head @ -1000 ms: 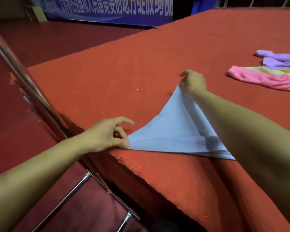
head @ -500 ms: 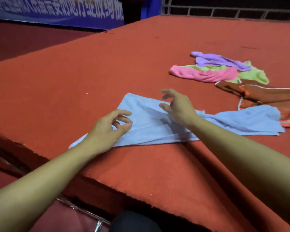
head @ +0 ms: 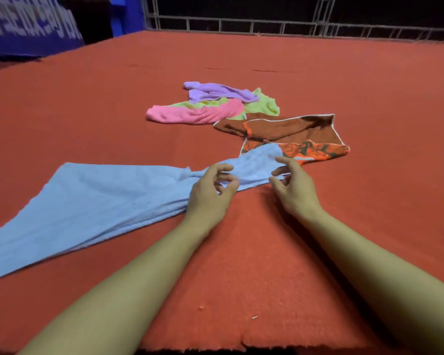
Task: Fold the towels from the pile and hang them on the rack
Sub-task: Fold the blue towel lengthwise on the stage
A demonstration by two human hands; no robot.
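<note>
Head view: towel pile (head: 244, 111) beyond blue towel (head: 100, 198); railing (head: 292, 24) behind.

A wide desk (head: 344, 73) covered in red-orange carpet-like felt fills nearly the whole view, its near edge ragged and frayed. Along its far side runs a pale metal railing (head: 267, 24) of bars and uprights against deep darkness. At the upper left hangs a blue banner (head: 23, 26) with blurred white lettering, and the light is dim and warm.
</note>
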